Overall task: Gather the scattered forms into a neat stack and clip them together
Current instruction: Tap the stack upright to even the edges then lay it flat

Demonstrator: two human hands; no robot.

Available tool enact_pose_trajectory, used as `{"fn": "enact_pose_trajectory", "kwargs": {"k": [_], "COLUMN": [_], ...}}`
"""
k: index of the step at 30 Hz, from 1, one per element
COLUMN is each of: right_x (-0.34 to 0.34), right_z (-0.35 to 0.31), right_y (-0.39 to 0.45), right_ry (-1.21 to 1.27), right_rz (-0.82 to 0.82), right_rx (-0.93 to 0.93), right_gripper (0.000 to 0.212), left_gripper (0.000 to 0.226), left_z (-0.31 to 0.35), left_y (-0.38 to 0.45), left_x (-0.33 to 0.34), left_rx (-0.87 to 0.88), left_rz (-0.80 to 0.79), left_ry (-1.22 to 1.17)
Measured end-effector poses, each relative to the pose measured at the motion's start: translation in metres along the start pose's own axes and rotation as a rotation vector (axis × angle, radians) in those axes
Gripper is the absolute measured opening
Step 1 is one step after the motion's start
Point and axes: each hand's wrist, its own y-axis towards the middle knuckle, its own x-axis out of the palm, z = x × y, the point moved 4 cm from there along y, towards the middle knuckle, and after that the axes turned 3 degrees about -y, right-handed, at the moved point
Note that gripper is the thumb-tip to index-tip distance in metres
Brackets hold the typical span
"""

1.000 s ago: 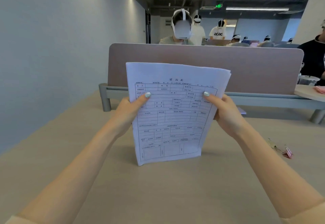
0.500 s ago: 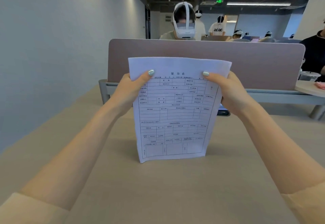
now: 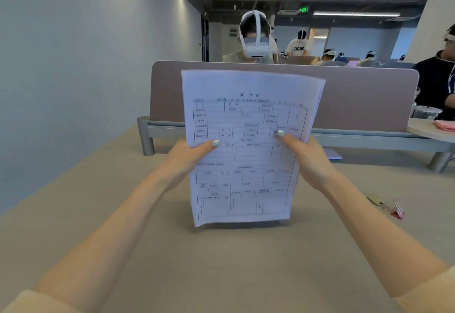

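Here both hands [image 3: 189, 157] grip illegibly printed forms [image 3: 246, 165].

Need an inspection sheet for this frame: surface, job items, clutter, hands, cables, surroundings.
Surface: beige desk, bare across the near part.
Job's things: stack of forms held upright, bottom edge on or just above the desk, top right edges fanned, not yet clipped. Binder clips, one pink, lie on the desk right of the stack, untouched.
Clutter: a flat pale object on the desk behind the right hand; cannot tell what it is.
Grippers: left hand grips the stack's left edge; right hand grips its right edge, thumbs on the front sheet.
Cables: nothing seen.
Surroundings: desk divider panel behind the stack; people wearing headsets beyond it.
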Motion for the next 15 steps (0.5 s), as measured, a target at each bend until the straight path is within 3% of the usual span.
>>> {"fn": "enact_pose_trajectory", "kwargs": {"k": [4,8,12,15], "right_x": [-0.004,-0.005,-0.003,-0.005], "right_z": [-0.027,0.004,0.021,0.016], "right_y": [0.005,-0.002,-0.007,-0.006], "right_ry": [0.021,-0.049,-0.090,-0.053], "right_rz": [-0.069,-0.061,-0.059,-0.037], "right_rx": [-0.083,0.033,0.081,0.117], "right_gripper": [0.016,0.019,0.020,0.016], "left_gripper": [0.025,0.028,0.047,0.029], "left_z": [0.022,-0.011,-0.031,-0.029], "left_y": [0.006,-0.003,-0.015,-0.019], "left_x": [-0.001,-0.001,0.006,0.008], "left_rx": [0.072,-0.031,-0.100,-0.110], "left_rz": [-0.056,-0.023,-0.050,-0.046], "left_ry": [-0.027,-0.003,0.008,-0.015]}}
